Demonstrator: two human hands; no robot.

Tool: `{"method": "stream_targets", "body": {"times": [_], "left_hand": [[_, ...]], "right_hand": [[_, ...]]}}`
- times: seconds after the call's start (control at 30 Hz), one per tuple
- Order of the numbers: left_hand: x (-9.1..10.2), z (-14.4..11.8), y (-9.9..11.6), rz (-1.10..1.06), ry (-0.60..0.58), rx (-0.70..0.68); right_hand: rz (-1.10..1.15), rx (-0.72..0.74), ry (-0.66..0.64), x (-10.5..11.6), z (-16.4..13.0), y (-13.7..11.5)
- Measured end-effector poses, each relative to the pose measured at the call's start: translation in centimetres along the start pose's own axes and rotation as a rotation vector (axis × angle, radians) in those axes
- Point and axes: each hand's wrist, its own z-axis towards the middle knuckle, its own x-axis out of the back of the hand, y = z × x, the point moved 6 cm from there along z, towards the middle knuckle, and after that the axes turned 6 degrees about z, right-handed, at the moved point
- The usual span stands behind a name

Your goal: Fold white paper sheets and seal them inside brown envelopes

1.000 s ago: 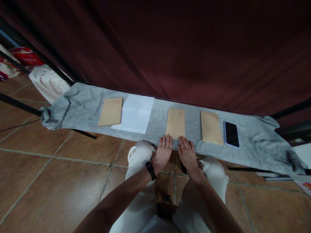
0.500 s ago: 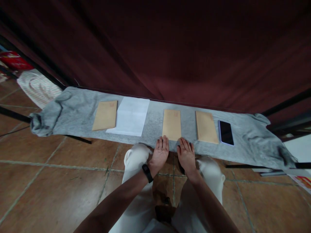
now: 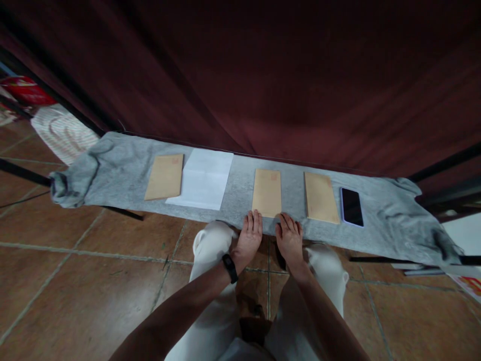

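Note:
A brown paper envelope (image 3: 267, 192) with a small reddish print lies flat in front of me on the grey cloth (image 3: 240, 193). My left hand (image 3: 251, 231) rests at its near left corner, fingers stretched out flat. At the near right corner lies my right hand (image 3: 289, 236), also flat, with nothing held. To the left, a brown envelope stack (image 3: 164, 176) overlaps the edge of a white sheet of paper (image 3: 206, 179). Another brown envelope stack (image 3: 321, 197) lies to the right of my right hand, beside a phone (image 3: 351, 206) with a dark screen and a purple edge.
The grey cloth covers a narrow bench, with black metal legs (image 3: 124, 212) under it. A dark red curtain (image 3: 263, 90) hangs right behind the bench. My knees in white trousers (image 3: 214, 240) are close to its front edge. Striped fabric (image 3: 65, 131) hangs at the far left.
Both hands stay flat at the envelope's near edge, and the envelopes, paper and phone keep their places. Only the camera view has shifted slightly.

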Motion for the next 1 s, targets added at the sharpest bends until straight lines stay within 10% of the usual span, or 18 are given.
{"method": "stream_targets", "body": {"times": [1.0], "left_hand": [[-0.4, -0.1, -0.3, -0.16, -0.031, 0.019]], "right_hand": [[-0.008, 0.095, -0.15, -1.4, -0.3, -1.2]]}}
